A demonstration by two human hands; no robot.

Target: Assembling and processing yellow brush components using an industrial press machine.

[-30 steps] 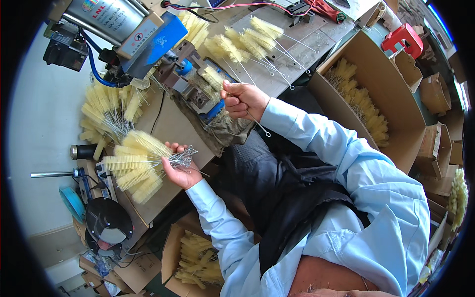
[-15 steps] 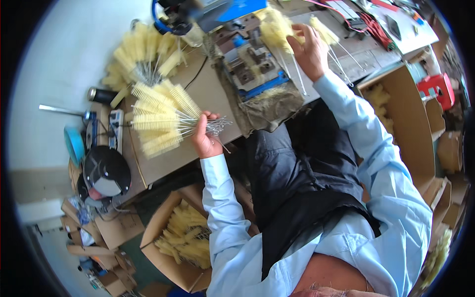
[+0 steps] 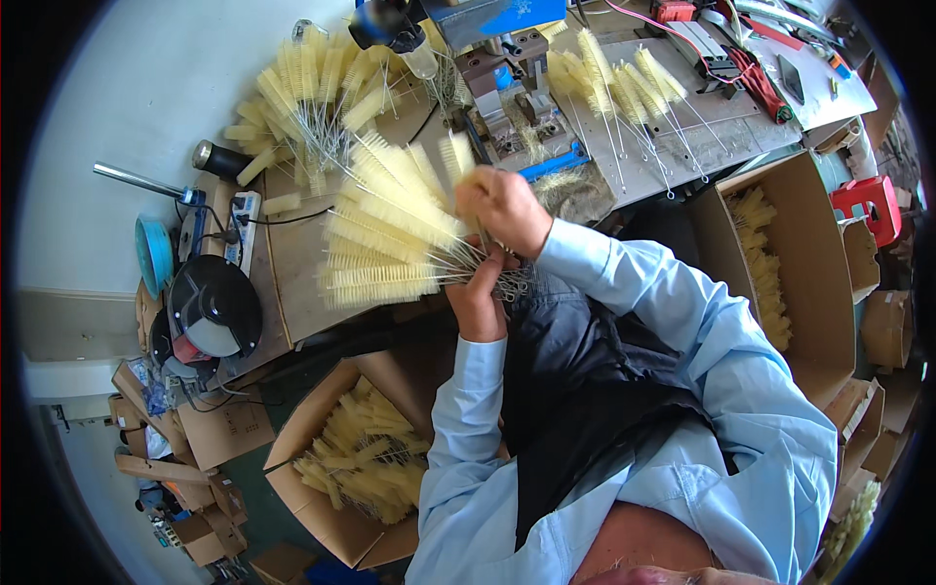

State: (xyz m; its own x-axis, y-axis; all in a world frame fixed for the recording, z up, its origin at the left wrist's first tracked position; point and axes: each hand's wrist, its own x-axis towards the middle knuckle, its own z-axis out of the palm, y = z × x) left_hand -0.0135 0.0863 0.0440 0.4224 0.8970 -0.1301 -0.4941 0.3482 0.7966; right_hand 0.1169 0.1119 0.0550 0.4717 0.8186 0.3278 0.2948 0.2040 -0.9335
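My left hand (image 3: 475,304) is closed round the wire stems of a fanned bundle of bottle brushes (image 3: 385,229) with pale yellow bristles, held over the table's front edge. The looped wire ends poke out beside my lap. My right hand (image 3: 509,210) is a fist just above the stems, touching or nearly touching the bundle. From its far side rises a single bottle brush (image 3: 455,156), which it grips; its lower stem is mostly hidden by the fingers. Beyond the right hand stands a metal clamping fixture (image 3: 526,122) with blue parts. Several loose bottle brushes (image 3: 634,93) lie right of it.
Another brush pile (image 3: 317,93) lies at the back left, near a black cylinder (image 3: 220,161) and a power strip (image 3: 244,229). Cardboard boxes with brushes stand below left (image 3: 292,434) and at right (image 3: 819,292). A blue machine (image 3: 492,19) overhangs the fixture.
My right hand has left the brushes right of the fixture and come to the bundle with a brush. My left hand and its bundle have shifted right. The view has shifted slightly.
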